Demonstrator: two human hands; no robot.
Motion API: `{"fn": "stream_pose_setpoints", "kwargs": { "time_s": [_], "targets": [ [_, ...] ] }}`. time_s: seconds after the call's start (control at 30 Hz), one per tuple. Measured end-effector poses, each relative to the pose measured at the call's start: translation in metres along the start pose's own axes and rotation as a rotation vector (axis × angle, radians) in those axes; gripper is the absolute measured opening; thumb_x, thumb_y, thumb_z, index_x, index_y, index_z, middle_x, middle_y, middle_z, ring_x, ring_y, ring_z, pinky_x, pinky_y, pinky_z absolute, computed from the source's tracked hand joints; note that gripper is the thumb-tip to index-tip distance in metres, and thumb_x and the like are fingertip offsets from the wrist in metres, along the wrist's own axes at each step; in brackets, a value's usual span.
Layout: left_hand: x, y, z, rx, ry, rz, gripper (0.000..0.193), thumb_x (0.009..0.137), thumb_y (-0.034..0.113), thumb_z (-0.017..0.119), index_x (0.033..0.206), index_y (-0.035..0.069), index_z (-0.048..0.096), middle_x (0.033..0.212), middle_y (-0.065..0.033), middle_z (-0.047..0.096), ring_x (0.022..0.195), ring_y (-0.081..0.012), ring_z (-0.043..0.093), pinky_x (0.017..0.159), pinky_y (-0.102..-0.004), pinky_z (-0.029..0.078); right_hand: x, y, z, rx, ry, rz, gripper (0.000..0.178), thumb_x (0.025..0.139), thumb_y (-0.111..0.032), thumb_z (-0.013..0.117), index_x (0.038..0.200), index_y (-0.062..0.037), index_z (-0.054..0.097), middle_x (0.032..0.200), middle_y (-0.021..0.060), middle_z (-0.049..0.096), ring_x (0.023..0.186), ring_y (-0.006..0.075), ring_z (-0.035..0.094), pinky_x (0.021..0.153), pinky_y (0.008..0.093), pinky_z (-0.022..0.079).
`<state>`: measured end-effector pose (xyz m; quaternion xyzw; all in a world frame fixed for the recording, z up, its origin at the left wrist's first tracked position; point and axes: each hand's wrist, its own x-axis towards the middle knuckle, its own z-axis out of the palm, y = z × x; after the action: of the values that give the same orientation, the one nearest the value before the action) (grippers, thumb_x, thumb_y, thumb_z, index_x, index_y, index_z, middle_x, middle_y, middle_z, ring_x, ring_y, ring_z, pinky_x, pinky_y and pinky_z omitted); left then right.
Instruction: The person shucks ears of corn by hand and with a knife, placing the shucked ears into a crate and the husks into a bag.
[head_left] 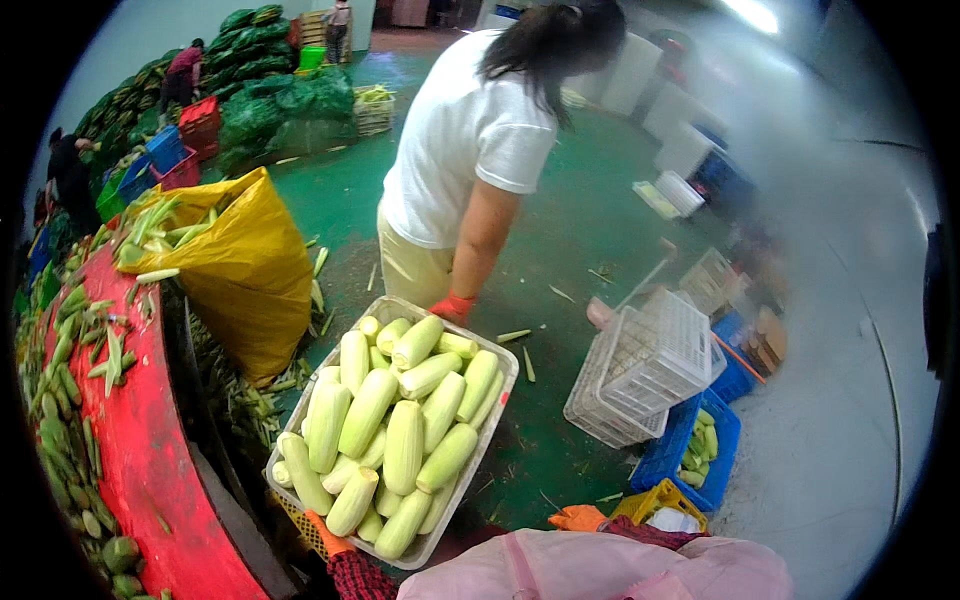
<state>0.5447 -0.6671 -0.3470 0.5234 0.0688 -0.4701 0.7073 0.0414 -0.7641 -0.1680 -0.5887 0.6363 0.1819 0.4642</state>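
Observation:
A white plastic crate [497,415] heaped with pale green ears of corn in their husks [403,445] is in front of me. At its near left corner my left hand [328,535], in an orange glove, is closed on the rim. A co-worker's red-gloved hand [453,308] is at the crate's far edge. My right hand [578,517], also in an orange glove, is away from the crate, beside a small yellow basket [655,497]. Its fingers are too small and partly hidden to show whether they hold anything.
The co-worker in a white shirt [465,130] stands beyond the crate. At left are a red-topped table [150,440] strewn with corn and husks, and a yellow sack [250,260] of husks. Stacked white crates [650,365] and a blue crate [727,462] stand at right.

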Motion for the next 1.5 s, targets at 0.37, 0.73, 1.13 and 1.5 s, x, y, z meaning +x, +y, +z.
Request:
{"fn": "stream_pose_setpoints", "kwargs": {
  "time_s": [0.37,0.73,1.13,1.5],
  "targets": [
    [-0.023,-0.067,0.103,-0.018,-0.091,-0.230,0.101,0.077,0.091,0.031,0.146,0.018,0.042,0.135,-0.0054,0.056,0.113,-0.0297,0.057,0.095,-0.0493,0.046,-0.065,0.036,-0.069,-0.108,0.099,-0.233,0.045,0.090,-0.049,0.050,0.093,-0.0076,0.068,0.093,0.0181,0.069,0.093,0.0382,0.065,0.073,0.0505,0.049],
    [-0.034,-0.074,0.209,0.207,0.008,-0.300,0.093,0.080,0.089,0.030,0.138,0.019,0.048,0.121,-0.0032,0.060,0.100,-0.0270,0.058,0.081,-0.0462,0.045,-0.053,0.214,-0.104,0.032,-0.192,0.129,0.034,0.088,-0.040,0.055,0.096,-0.0102,0.070,0.086,0.0175,0.070,0.082,0.0357,0.068,0.072,0.0474,0.053],
    [0.003,-0.130,0.292,0.223,0.083,-0.364,0.085,0.083,0.087,0.029,0.129,0.020,0.055,0.105,-0.0009,0.065,0.085,-0.0240,0.059,0.067,-0.0429,0.045,0.020,0.260,-0.181,1.018,-0.086,0.511,0.029,0.093,-0.035,0.060,0.103,-0.0088,0.067,0.085,0.0101,0.072,0.070,0.0255,0.068,0.057,0.0358,0.052],
    [0.033,-0.236,0.309,-0.032,0.149,-0.424,0.080,0.085,0.085,0.028,0.121,0.021,0.061,0.090,0.0012,0.069,0.071,-0.0213,0.060,0.054,-0.0398,0.044,-0.042,0.177,-0.160,0.029,-0.033,0.182,0.038,0.096,-0.041,0.048,0.096,-0.0094,0.069,0.073,0.0104,0.069,0.064,0.0256,0.068,0.060,0.0409,0.052]
  ]
}}
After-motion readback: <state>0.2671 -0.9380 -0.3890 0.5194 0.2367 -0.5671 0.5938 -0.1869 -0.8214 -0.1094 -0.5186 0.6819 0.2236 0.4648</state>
